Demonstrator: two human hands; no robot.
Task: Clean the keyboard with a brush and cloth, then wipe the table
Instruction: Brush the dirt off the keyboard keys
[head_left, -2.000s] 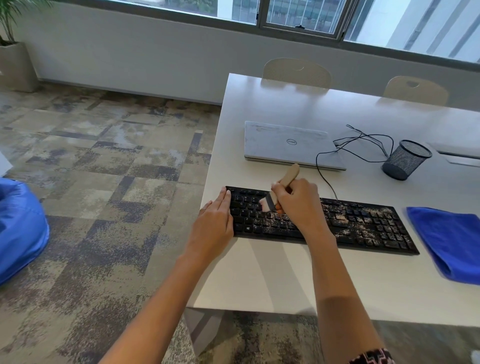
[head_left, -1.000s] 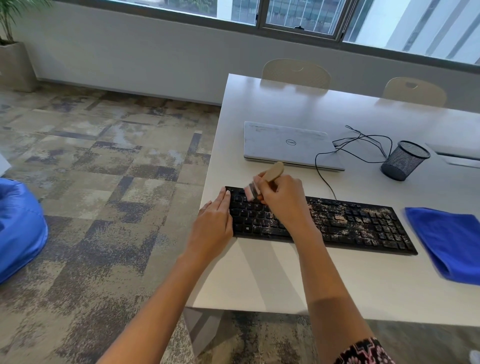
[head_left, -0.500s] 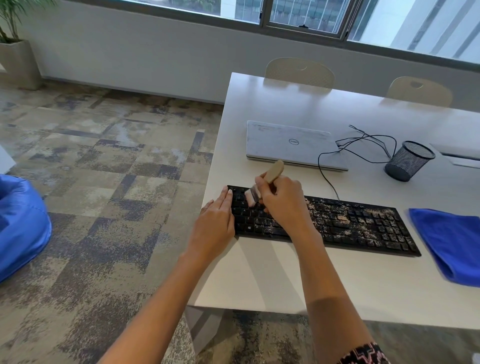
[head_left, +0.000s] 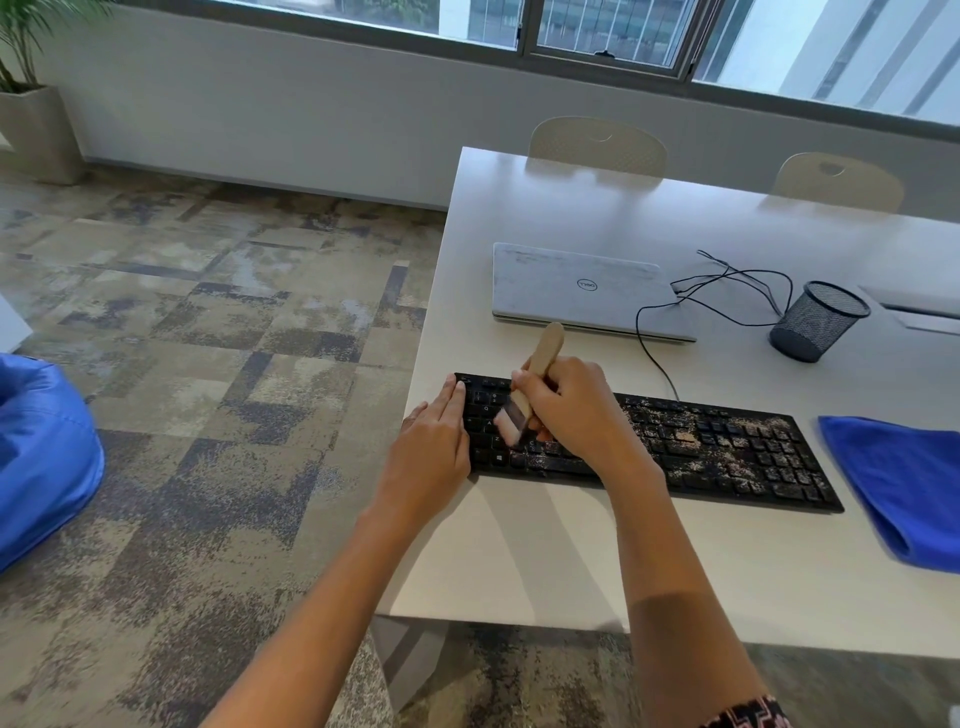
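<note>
Head view:
- A black keyboard (head_left: 727, 452) lies on a white table (head_left: 571, 561), near the table's left edge and parallel to its near edge. Pale crumbs and dust cover the middle and right keys; the left keys look much cleaner.
- The right hand (head_left: 576, 410) hovers over the left part of the keyboard, its fingers curled tight around the pale wooden handle of a brush (head_left: 545, 353). The handle tilts up and toward the far side, and the light bristles point down-left onto the left keys. The bristles are blurred, so I cannot tell exactly which keys they touch.
- The left hand (head_left: 434, 441) lies flat at the keyboard's left end with its fingers straight and together. The fingertips reach the far-left corner, and the thumb side rests against the keyboard's edge.
- A blue cloth (head_left: 898, 483) lies bunched on the table just right of the keyboard, partly cut off by the frame edge.
- A closed grey laptop (head_left: 571, 286) sits just beyond the keyboard. A thin black cable (head_left: 654, 358) runs from the keyboard's far edge and loops past the laptop's right side.
- A black mesh cup (head_left: 815, 322) stands to the right of the laptop.
- Two beige chairs (head_left: 597, 145) are tucked in at the table's far side, below a window.
- On the patterned carpet (head_left: 208, 364) to the left are a blue beanbag (head_left: 41, 457) and, farther away, a potted plant (head_left: 36, 130).
</note>
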